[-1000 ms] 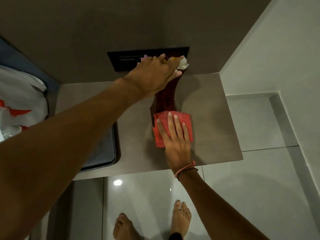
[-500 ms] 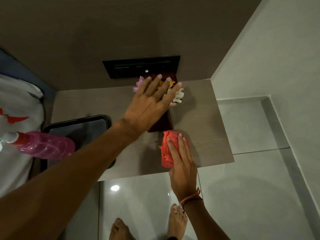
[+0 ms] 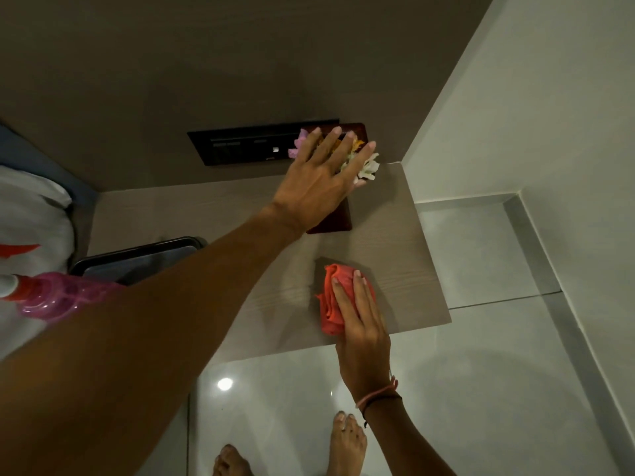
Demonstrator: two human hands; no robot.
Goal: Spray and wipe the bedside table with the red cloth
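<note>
Bedside bench, pale wood-grain, sits in a corner between a brown wall with a dark switch panel and a light tiled floor. Right hand presses the bunched red cloth flat on the bench near its front edge, fingers extended over it, not clenched. Left hand is spread open on the flowers topping a dark vase; grip released, only steadying. Risk: a wider wipe stroke could knock the vase, or the cloth could slide off the front edge. Since the earlier frame, the cloth has bunched from flat, and a pink spray bottle now shows at left.
</note>
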